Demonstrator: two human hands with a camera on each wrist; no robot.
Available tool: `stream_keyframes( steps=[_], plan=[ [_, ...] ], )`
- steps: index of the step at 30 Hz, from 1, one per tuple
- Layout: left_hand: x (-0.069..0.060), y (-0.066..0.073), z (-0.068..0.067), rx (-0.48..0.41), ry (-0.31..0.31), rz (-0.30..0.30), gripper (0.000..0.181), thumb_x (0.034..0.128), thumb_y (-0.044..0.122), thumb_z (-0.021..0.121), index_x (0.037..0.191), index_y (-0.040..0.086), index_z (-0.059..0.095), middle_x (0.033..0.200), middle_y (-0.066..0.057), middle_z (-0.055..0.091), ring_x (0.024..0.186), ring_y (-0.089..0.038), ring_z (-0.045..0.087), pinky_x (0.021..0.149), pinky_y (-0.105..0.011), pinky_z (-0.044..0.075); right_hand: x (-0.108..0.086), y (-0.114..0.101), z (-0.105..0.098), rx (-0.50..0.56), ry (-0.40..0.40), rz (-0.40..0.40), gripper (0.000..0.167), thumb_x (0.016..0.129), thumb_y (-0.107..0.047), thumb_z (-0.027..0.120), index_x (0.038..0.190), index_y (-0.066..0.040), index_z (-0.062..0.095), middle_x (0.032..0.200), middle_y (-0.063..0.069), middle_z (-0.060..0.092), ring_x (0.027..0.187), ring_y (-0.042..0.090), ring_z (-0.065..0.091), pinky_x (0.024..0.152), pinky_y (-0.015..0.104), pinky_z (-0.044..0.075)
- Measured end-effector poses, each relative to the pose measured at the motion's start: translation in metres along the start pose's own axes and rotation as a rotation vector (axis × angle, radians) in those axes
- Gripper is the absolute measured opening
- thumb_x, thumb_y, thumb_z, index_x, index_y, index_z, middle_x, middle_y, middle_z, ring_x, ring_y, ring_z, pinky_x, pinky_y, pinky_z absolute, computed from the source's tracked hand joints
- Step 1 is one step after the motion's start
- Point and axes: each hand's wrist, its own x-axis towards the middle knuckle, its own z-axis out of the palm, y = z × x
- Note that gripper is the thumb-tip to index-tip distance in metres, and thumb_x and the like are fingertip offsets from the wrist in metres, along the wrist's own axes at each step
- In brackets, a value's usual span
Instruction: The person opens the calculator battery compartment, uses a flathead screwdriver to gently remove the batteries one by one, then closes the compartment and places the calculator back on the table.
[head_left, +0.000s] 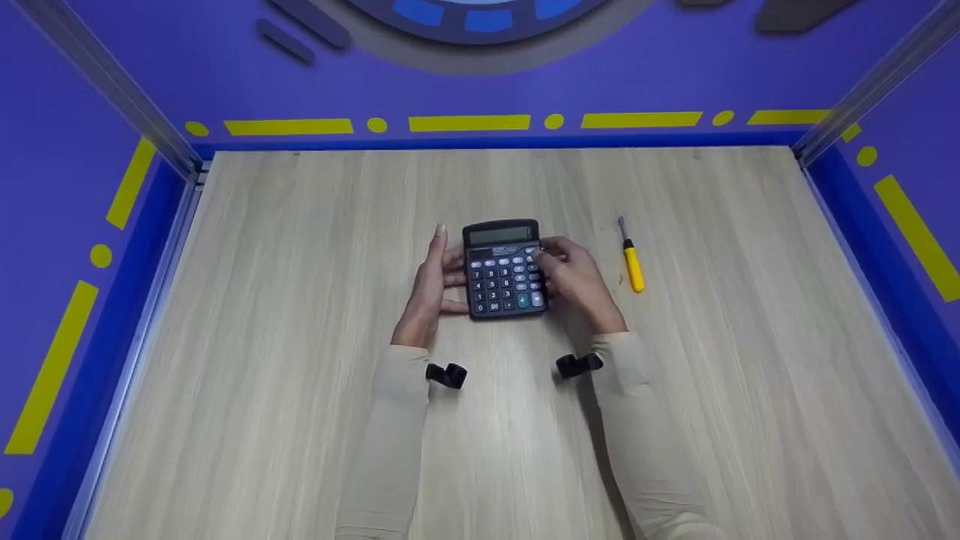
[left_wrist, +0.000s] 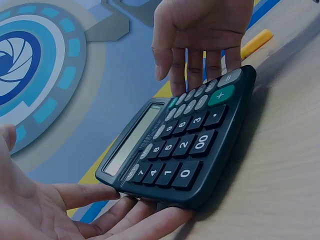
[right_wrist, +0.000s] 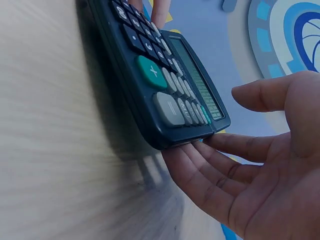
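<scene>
the black calculator (head_left: pixel 504 271) sits in the middle of the head frame, with a hand at each side. the left hand (head_left: pixel 429 286) is loose, fingers stretched under one edge, thumb up and away. the right hand (head_left: pixel 581 277) is loose too, fingers under the other edge, thumb off the keys. with no thumb pinching it, the calculator could tip or slip and bump the table (head_left: pixel 262 337).

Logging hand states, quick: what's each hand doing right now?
Left hand: open, fingers under the calculator.
Right hand: open, fingers under it too, thumb raised.
</scene>
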Motion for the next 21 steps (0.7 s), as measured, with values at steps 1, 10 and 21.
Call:
stream_keyframes(
  steps=[1, 10, 21],
  plan=[
    [0.0003, 0.0, -0.0003, -0.001, 0.002, -0.001, 0.095, 0.0979, 0.083, 0.028, 0.15, 0.011, 0.062, 0.133, -0.012, 0.066, 0.114, -0.03, 0.068, 0.075, -0.049, 0.064, -0.0004, -0.0007, 0.0002, -0.006, 0.0, -0.003, 0.05, 0.105, -0.026, 0.06, 0.147, -0.001, 0.057, 0.117, 0.017, 0.063, 0.095, 0.026, 0.061, 0.077, 0.038, 0.058],
    [0.0019, 0.0033, 0.0004, -0.011, 0.011, 0.01, 0.09, 0.0979, 0.083, 0.033, 0.151, 0.015, 0.058, 0.137, -0.009, 0.064, 0.115, -0.03, 0.066, 0.081, -0.051, 0.063, -0.0027, -0.0023, -0.0028, 0.003, 0.004, -0.042, 0.051, 0.106, -0.033, 0.061, 0.147, -0.002, 0.058, 0.122, 0.016, 0.065, 0.104, 0.029, 0.061, 0.087, 0.042, 0.056],
    [-0.0007, 0.0059, 0.0037, 0.017, 0.002, 0.056, 0.08, 0.1017, 0.077, 0.034, 0.16, 0.024, 0.048, 0.133, -0.011, 0.066, 0.113, -0.031, 0.067, 0.081, -0.05, 0.063, -0.0069, -0.0078, -0.0074, 0.035, 0.04, -0.035, 0.062, 0.107, -0.058, 0.053, 0.143, -0.008, 0.062, 0.127, 0.012, 0.063, 0.116, 0.029, 0.057, 0.103, 0.047, 0.048]
  ],
)
